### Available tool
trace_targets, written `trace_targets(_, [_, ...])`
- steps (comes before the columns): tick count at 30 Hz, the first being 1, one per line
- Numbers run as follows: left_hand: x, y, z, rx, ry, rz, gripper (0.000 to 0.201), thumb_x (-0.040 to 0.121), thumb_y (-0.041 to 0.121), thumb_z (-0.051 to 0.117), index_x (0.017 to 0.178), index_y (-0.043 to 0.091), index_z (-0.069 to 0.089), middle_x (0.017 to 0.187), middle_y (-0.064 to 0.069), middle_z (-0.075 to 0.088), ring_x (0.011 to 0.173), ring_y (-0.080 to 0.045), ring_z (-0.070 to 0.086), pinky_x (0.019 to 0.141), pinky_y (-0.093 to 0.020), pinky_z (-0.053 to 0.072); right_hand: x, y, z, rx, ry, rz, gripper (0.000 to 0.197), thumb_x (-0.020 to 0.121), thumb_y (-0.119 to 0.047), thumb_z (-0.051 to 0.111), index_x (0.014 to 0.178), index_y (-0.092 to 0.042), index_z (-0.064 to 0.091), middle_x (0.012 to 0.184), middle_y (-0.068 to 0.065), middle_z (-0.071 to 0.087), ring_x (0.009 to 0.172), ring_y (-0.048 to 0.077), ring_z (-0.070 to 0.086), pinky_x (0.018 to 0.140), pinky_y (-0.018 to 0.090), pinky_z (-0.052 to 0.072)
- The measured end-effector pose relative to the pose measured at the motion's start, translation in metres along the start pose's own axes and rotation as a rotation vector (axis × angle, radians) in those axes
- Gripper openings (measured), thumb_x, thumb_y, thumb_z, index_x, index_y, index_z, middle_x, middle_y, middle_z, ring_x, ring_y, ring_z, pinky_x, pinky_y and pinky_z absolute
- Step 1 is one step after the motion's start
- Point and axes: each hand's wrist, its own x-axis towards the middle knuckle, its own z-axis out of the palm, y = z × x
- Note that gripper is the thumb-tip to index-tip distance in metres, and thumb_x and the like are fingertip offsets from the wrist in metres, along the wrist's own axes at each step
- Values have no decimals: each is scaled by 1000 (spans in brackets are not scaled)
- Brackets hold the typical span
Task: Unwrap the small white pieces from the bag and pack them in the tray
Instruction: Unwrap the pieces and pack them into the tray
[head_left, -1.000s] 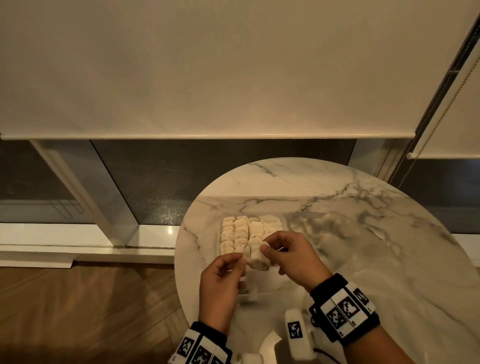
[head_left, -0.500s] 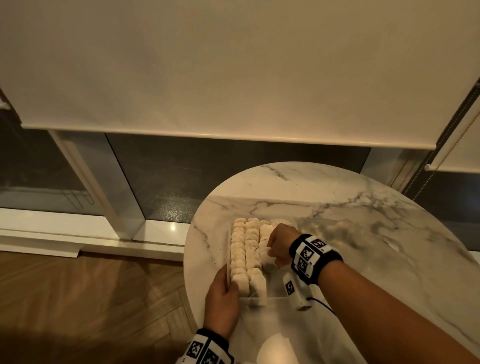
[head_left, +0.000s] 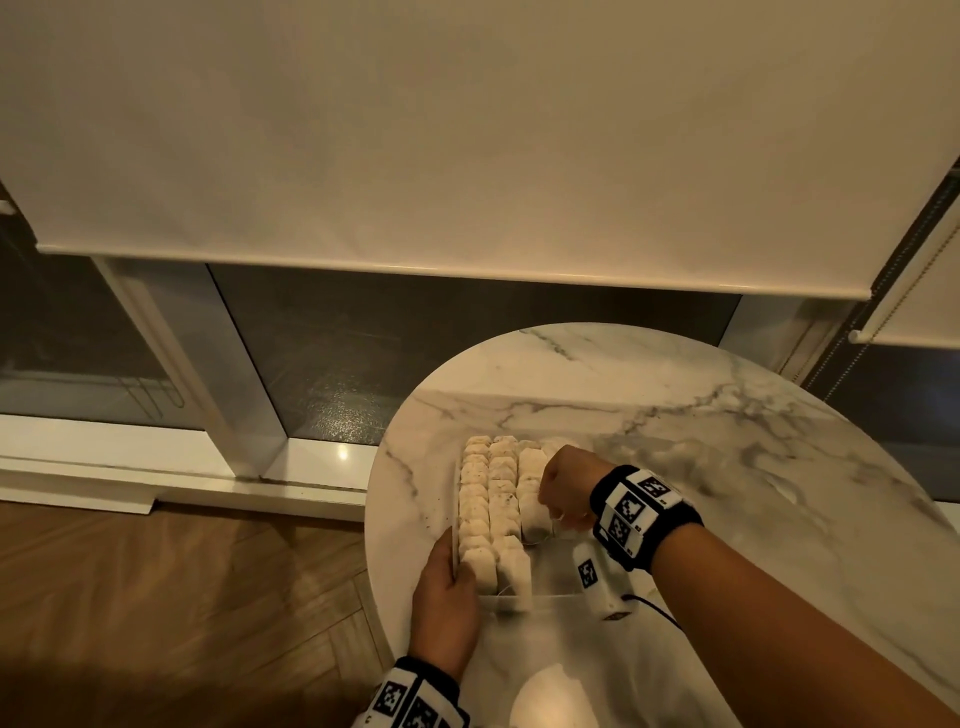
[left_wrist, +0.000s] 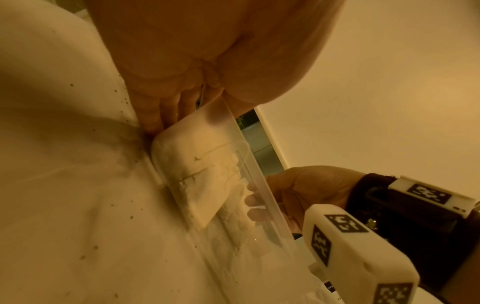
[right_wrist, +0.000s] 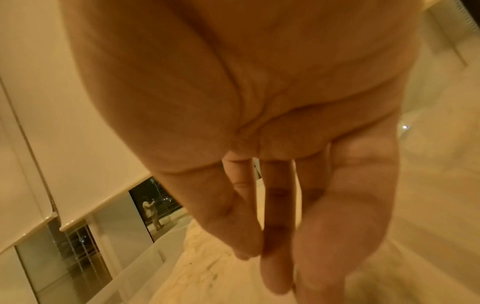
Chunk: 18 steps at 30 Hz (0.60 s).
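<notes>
Tabletop (head_left: 649, 395): polished white marble look, grey veins, glossy. Tray (head_left: 553, 574): clear, smooth plastic, thin walls. Small white pieces (head_left: 488, 499): matt, papery, faintly speckled. Floor (head_left: 156, 597): wood herringbone, satin sheen. Blind (head_left: 467, 130): matt cream fabric. Wristbands (head_left: 644, 512): black cloth.

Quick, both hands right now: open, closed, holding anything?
Left hand: grips the clear tray at its left edge.
Right hand: over the white pieces; grip cannot be told.

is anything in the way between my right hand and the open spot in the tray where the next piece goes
Nothing visible blocks it. The right hand is already over the clear tray, at the near end of the third row of white pieces. The tray part nearer you looks unfilled. The left hand only holds the tray's left edge. Whether the right hand holds a piece is unclear.
</notes>
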Motion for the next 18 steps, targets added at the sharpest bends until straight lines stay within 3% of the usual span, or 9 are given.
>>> trace_targets(2, [0,-1,0,2,1,-10,47,100,5,47,145,19,50,139,3,58,127,-13,53,110,-28,38,-7,-1,3,58,-60,-35,24,91,-8,63,113,-2,69,95,9,71,71,19,68,56,26,56])
trace_targets(5, [-2,0,0,-12,3,-23,47,99,5,47,145,17,51,140,1,58,128,-14,53,111,-28,38,-15,-3,9,125,-101,-51,30,91,-10,63,121,-4,66,96,8,66,63,12,61,42,19,48])
trace_targets(7, [-3,2,-1,-33,4,-27,45,100,4,48,143,15,52,138,0,59,126,-15,54,106,-26,39,-20,-1,12,182,-98,-56,30,92,-11,61,121,-6,67,97,9,67,63,12,60,45,20,50])
trace_targets(10, [-5,8,-4,-92,-4,-50,38,100,5,51,135,18,56,127,4,62,115,-13,58,96,-24,42,-35,6,13,323,-40,-66,19,92,-14,58,105,-12,72,96,9,73,71,20,64,64,32,58])
trace_targets(14, [-6,13,-7,-104,53,-100,40,97,15,59,136,22,54,134,0,59,120,-18,55,106,-38,43,-82,22,10,702,118,-139,8,92,-15,63,94,-14,71,86,9,73,69,19,67,55,29,53])
trace_targets(16, [-7,19,-8,36,172,-82,42,94,23,64,135,25,55,135,-1,56,126,-23,49,111,-43,40,-116,33,7,900,169,-196,7,92,-13,65,94,-13,71,88,12,74,72,20,70,54,29,52])
trace_targets(18, [-13,32,-9,212,295,21,39,88,30,69,126,29,61,134,-1,58,128,-26,45,111,-44,36,-147,45,3,1046,202,-251,7,93,-10,65,95,-10,72,88,14,74,73,22,70,54,31,52])
